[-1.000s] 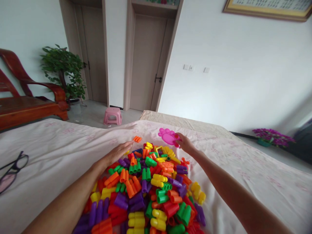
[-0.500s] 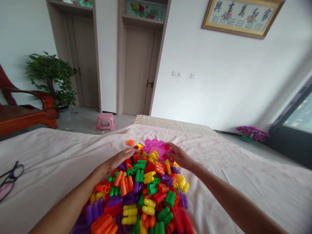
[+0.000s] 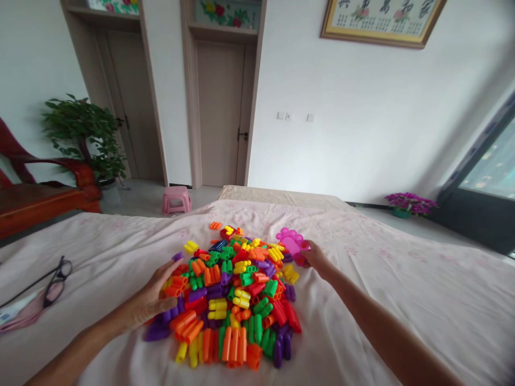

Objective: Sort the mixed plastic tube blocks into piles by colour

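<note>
A heap of plastic bullet-shaped building blocks (image 3: 241, 297) in red, orange, yellow, green and purple lies on the cloth before me. My left hand (image 3: 153, 295) rests against the heap's left side, its thumb and fingers apart. A small purple block (image 3: 177, 257) sits by its fingertips. At the far right edge of the heap, my right hand (image 3: 317, 258) pinches the rim of a flat pink plastic piece with a scalloped outline (image 3: 290, 240). Some of its fingers are hidden behind that piece.
A pale flowered cloth (image 3: 386, 300) covers the surface. Black-framed glasses (image 3: 56, 281) lie at the left with a pink cloth. A few orange blocks (image 3: 215, 225) lie beyond the heap. A pink stool (image 3: 177, 200) stands on the floor past the far edge.
My right hand has drawn the pink piece rightward, away from the top of the heap. My left hand has moved back and down to the heap's left side. The view has shifted slightly.
</note>
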Motion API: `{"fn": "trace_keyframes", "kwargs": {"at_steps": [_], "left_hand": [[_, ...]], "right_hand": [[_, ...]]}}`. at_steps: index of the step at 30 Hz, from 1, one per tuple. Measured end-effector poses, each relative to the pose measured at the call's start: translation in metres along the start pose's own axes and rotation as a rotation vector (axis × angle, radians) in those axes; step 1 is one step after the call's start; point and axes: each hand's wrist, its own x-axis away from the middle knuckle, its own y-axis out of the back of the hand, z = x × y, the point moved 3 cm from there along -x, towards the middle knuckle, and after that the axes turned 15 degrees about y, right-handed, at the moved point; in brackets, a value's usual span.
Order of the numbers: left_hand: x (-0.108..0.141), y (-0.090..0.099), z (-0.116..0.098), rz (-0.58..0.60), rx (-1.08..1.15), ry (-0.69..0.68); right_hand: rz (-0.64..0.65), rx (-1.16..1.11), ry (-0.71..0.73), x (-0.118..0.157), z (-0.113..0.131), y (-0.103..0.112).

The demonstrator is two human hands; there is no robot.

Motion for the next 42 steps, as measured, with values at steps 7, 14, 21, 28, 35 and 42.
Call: {"fn": "trace_keyframes", "kwargs": {"at_steps": [7,14,21,28,35,42], "left_hand": [[0.036,-0.042,-0.026,-0.266,-0.317,-0.135],[0.014,-0.073,-0.075,-0.323,-0.168,-0.118],[-0.022,-0.089,-0.107,-0.358,0.014,-0.119],[-0.050,-0.094,-0.128,-0.313,0.331,-0.001],[-0.071,-0.086,-0.159,-0.365,0.449,0.008],[-0.065,-0.057,-0.181,-0.140,0.486,-0.056]], "right_hand": [[0.173,-0.152,0.008,0.036,0.025,-0.033],[0.224,-0.197,0.002,0.044,0.040,-0.058],[0.283,-0.406,0.091,0.051,0.063,-0.094],[0.273,-0.547,0.123,0.053,0.076,-0.098],[0.233,-0.242,0.215,0.044,0.104,-0.085],[0.144,0.108,0.454,0.037,0.131,-0.059]]}}
